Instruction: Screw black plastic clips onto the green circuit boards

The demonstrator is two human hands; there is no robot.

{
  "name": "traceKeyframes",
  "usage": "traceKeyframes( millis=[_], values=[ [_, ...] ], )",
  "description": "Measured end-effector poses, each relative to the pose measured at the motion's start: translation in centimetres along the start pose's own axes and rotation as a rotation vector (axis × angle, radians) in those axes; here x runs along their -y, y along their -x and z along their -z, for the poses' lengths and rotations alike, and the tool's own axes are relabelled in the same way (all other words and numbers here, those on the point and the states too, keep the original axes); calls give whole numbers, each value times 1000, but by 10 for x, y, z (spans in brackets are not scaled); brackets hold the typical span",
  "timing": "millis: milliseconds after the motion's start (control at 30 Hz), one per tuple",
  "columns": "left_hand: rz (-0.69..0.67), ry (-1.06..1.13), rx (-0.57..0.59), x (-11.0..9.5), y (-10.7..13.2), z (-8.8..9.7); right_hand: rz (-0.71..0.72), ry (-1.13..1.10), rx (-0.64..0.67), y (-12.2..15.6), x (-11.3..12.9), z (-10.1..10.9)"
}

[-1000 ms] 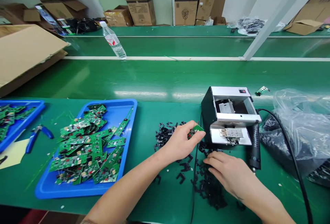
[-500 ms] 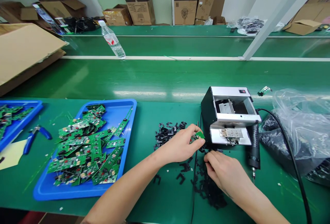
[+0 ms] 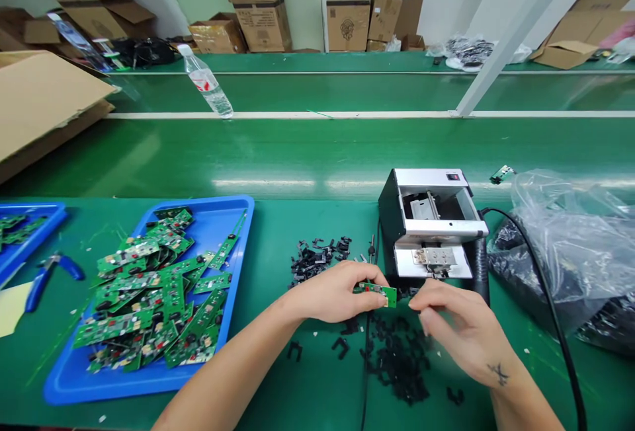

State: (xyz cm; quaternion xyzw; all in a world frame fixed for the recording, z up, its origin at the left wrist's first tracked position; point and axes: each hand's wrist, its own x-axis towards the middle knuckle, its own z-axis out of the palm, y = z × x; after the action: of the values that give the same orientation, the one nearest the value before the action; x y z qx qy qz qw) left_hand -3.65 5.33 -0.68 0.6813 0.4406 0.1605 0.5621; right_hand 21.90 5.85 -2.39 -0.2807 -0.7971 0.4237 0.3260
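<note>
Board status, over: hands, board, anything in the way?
Left hand pinches board by one end. Right hand close beside it, fingers curled, contents unseen. Black clips and a cable lie beneath.

Body in view: 2 hands, 2 forearms.
All bare: left hand, right hand, forearms; small dark star-like tattoo on right wrist.

Left hand: bare forearm enters from lower left, palm down, thumb and forefinger pinched together. Right hand: bare forearm from lower right, fingers curled inward, tips close to the left hand, not touching.
</note>
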Motion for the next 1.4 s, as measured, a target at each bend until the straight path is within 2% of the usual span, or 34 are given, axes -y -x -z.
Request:
traceKeyframes(
  millis=[200, 400, 633, 833, 1067, 1267, 1400],
  values=[
    [9, -21, -70, 1, 1, -4, -36, 5, -8, 2, -5, -7],
    [20, -96, -126, -2, 4, -7, -238, -16, -35, 8, -17, -15],
    [-33, -117, -180, -9, 6, -10, -163, 184, -98, 6, -14, -14],
    [-39, -132, -177, -9, 7, -11, -117, 262, -100, 4, -14, -15],
    [-63, -178, -169, -10, 6, -14, -138, 319, -152, 1, -9, -19],
    [-150, -253, -166, -12, 5, -16, -209, 353, -179, 1, -3, -21],
    [-229, -266, -211, -12, 4, -18, -104, 429, -259, 1, -2, -23]
  ],
)
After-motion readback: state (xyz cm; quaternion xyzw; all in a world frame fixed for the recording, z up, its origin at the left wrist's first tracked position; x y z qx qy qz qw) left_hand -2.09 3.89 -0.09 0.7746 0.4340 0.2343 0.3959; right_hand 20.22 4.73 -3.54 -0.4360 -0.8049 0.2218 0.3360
